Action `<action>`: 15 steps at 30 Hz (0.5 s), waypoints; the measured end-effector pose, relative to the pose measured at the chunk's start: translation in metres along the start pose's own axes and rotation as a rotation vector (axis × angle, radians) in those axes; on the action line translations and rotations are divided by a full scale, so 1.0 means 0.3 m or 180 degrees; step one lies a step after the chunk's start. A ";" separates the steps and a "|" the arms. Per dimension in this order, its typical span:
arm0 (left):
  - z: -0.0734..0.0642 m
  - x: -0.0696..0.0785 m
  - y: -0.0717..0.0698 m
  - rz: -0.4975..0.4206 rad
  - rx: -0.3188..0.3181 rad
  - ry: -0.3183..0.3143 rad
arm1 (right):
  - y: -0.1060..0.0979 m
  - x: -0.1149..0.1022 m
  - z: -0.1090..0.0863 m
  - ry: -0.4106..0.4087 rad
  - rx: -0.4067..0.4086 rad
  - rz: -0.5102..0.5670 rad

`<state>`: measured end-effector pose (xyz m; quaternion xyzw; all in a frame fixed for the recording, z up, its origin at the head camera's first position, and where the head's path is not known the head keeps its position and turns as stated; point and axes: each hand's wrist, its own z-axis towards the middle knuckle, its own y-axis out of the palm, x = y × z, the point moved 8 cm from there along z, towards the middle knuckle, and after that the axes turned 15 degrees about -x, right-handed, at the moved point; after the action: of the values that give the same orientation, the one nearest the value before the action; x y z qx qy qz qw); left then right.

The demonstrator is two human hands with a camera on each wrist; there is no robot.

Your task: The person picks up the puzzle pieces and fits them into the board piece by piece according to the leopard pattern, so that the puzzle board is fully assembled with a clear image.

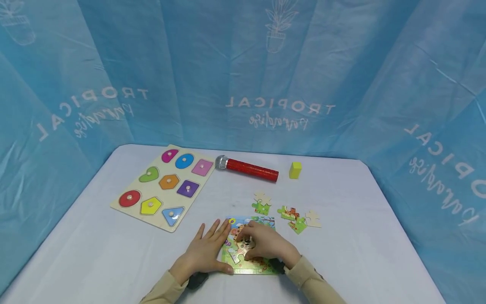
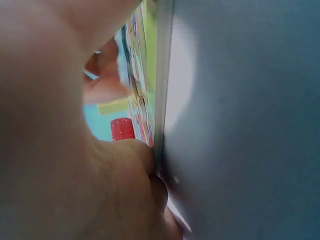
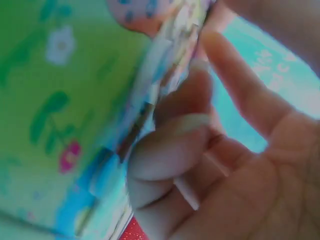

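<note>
A jigsaw puzzle board (image 1: 258, 271) with a colourful animal picture lies near the front of the table. My left hand (image 1: 206, 251) rests with spread fingers along its left edge, the thumb at the near left corner. Over the middle of the board, my right hand (image 1: 265, 241) has its fingers and thumb bent around a puzzle piece (image 1: 246, 244) showing part of an animal face. In the right wrist view the curled fingers (image 3: 170, 150) are close against the picture surface. The left wrist view catches the board's edge (image 2: 150, 75) side-on.
Behind the board lie loose puzzle pieces (image 1: 262, 207), with several more pieces (image 1: 297, 225) to the right. A red toy microphone (image 1: 250, 169) and a yellow block (image 1: 295, 170) are farther back. A wooden shape board (image 1: 152, 185) with knobbed shapes lies left. Blue curtains (image 1: 243, 76) surround the table.
</note>
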<state>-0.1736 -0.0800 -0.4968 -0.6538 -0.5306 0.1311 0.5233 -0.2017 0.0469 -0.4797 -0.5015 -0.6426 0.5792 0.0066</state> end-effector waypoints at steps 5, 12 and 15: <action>0.002 0.000 0.004 -0.0020 -0.0012 0.0013 | 0.019 -0.002 0.009 0.0027 -0.0144 -0.0038; -0.003 0.004 0.000 0.0005 -0.0024 -0.0002 | 0.027 0.037 0.019 0.0237 -0.0101 0.0360; -0.006 0.005 -0.003 -0.0005 -0.0019 -0.0002 | 0.022 0.044 0.032 0.0257 0.0008 0.0320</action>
<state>-0.1723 -0.0797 -0.4947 -0.6549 -0.5317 0.1292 0.5213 -0.2097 0.0473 -0.4953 -0.5561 -0.6151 0.5589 0.0041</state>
